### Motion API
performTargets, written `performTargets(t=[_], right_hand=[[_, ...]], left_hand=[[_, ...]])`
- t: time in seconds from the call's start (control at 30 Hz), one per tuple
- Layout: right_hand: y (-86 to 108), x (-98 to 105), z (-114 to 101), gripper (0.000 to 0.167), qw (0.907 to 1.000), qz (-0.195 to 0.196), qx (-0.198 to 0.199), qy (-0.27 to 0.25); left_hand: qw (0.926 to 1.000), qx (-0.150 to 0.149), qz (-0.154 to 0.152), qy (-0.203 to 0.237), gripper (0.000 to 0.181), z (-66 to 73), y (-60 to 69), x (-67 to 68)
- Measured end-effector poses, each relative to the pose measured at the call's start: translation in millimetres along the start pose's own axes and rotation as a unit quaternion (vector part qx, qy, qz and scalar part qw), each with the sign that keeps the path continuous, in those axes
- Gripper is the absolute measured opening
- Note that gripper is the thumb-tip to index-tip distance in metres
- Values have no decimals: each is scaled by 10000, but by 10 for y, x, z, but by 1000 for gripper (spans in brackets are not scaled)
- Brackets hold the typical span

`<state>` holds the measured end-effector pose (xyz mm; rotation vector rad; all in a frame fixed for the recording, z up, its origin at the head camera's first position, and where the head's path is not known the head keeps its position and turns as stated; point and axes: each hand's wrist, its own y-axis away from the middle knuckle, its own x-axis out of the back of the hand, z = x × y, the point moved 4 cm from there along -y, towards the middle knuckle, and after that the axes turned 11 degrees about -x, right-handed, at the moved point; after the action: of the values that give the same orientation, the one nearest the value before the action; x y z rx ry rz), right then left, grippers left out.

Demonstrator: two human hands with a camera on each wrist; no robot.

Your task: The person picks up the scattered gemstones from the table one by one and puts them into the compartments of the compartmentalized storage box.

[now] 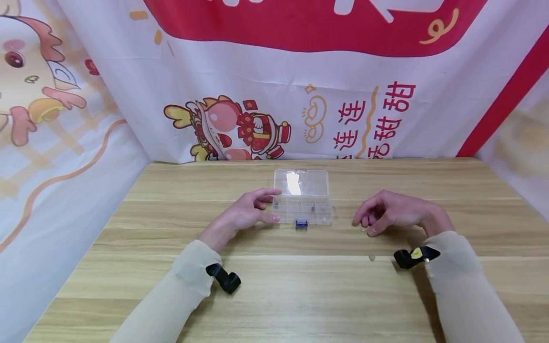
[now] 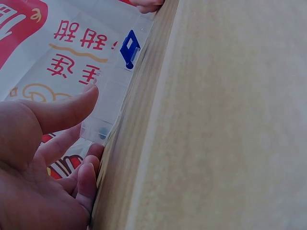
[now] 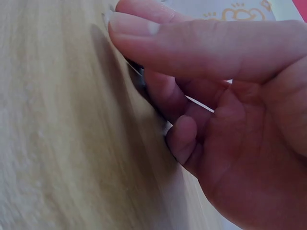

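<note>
A clear plastic compartment box lies with its lid raised at the back and a blue latch at its front. My left hand spans the box's left end, thumb by the front corner and index finger by the lid. Its fingers are spread, not closed round the box. To the right of the box, my right hand pinches a small pale, clear piece at thumb and index fingertips, low over the table. The piece's kind is too small to tell.
Another small greyish piece lies on the wooden table, nearer than the right hand. Tiny dark bits sit in the box's compartments. A printed cloth hangs behind the table and at both sides.
</note>
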<state>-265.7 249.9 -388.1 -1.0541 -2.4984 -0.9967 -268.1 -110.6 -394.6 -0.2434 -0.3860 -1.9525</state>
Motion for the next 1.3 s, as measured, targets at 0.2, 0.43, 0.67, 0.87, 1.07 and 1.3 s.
performTargets(t=[0.2,0.43,0.67,0.87,1.07,1.3], right_hand=[[-11,-22,-35,27,9999,-10,-53,90],[-25,-34,-57,22,9997,76,-204,140],[-47,-42,-56,18,9993,149,-206,265],[-46,-32,-76,15,9986,240,-173,436],[-26,-26,-91,12,9983,261,-139,495],[-24,-27,-94,11,9983,293,-7,511]], left_hand=[[10000,-18,8,2,68,6,1,-7],[10000,12,25,-5,68,-2,0,-2],[10000,-48,5,51,71,-3,13,-10],[9999,-103,24,46,70,8,10,-16],[9999,-108,15,15,70,18,2,-18],[10000,-77,4,-9,68,9,5,-12]])
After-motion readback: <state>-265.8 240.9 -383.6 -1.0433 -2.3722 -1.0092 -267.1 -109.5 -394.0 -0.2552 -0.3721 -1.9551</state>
